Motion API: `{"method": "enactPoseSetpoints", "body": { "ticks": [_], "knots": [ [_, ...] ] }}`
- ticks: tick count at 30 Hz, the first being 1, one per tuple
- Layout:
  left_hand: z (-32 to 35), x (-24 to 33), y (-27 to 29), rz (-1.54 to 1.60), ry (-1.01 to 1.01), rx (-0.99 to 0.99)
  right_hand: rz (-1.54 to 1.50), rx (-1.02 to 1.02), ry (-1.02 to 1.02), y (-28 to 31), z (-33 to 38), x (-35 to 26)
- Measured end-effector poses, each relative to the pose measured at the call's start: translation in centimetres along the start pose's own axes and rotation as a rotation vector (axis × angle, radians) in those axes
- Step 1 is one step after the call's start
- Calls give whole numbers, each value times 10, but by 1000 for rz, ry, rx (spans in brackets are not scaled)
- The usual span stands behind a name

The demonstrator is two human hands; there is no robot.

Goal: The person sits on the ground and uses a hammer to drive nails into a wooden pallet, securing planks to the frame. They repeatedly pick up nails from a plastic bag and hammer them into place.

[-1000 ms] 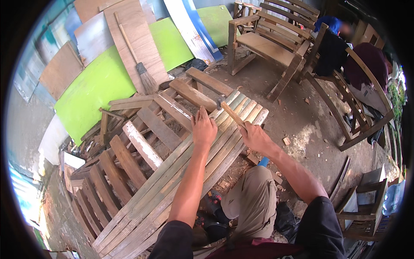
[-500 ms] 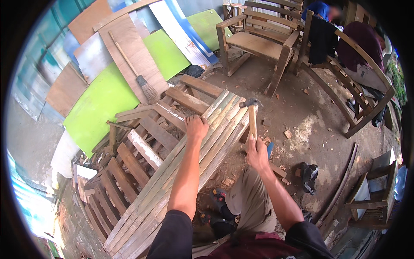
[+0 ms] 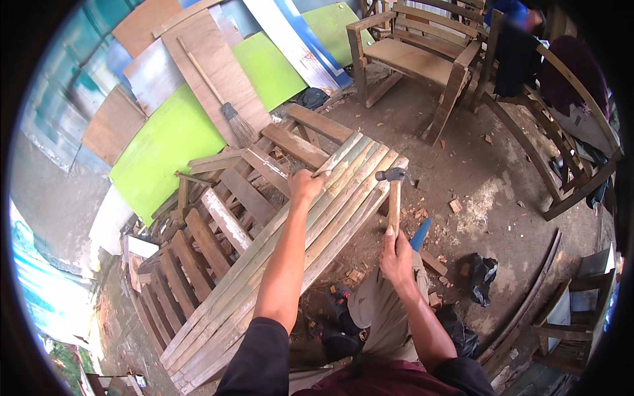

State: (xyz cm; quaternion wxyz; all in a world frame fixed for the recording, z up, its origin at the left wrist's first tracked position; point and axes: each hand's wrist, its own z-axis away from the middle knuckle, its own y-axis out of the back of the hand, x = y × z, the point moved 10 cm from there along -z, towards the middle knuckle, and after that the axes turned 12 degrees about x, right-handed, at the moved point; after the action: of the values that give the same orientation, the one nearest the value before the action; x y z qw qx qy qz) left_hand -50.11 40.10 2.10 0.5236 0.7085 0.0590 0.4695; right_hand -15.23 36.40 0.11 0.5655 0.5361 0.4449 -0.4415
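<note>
My right hand (image 3: 397, 257) is wrapped round the wooden handle of a claw hammer (image 3: 394, 198). The dark metal head points up, beside the far ends of long, weathered wooden planks (image 3: 330, 218) laid side by side in a slanting row. My left hand (image 3: 306, 186) is closed over the left edge of the outermost plank (image 3: 257, 247), near its far end. Its fingertips are partly hidden, so whether anything small is in them does not show. The planks rest across a slatted wooden frame (image 3: 247, 198) of shorter brown boards.
A wooden armchair (image 3: 416, 59) stands at the far right, near a second chair frame (image 3: 528, 152) and a person (image 3: 571, 79). Panels (image 3: 172, 138) and a broom (image 3: 238, 122) lean at the left. Wood scraps (image 3: 456, 206) and a black plastic bag (image 3: 483, 278) lie on the ground.
The whole view has shifted, moving the surroundings right and slightly down. The hammer stays raised in my right hand, a little lower. My left hand stays at the plank edge, its fingers slightly shifted.
</note>
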Motion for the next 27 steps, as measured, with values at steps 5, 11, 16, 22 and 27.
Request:
{"method": "enactPoseSetpoints", "body": {
  "ticks": [5, 11, 16, 22, 27],
  "knots": [
    [2, 1, 10, 25, 2, 56, 124, -86, 120, -3, 24, -15],
    [5, 7, 15, 18, -121, 164, -22, -137, 33, -16, 25, -5],
    [36, 26, 38, -8, -166, 433, -147, -99, 41, -32, 34, -3],
    [67, 34, 21, -172, -416, 450, -542, -127, -169, -13, 52, -40],
    [69, 35, 11, -293, -363, 226, -529, 54, -317, 57, 48, -27]
  ]
}}
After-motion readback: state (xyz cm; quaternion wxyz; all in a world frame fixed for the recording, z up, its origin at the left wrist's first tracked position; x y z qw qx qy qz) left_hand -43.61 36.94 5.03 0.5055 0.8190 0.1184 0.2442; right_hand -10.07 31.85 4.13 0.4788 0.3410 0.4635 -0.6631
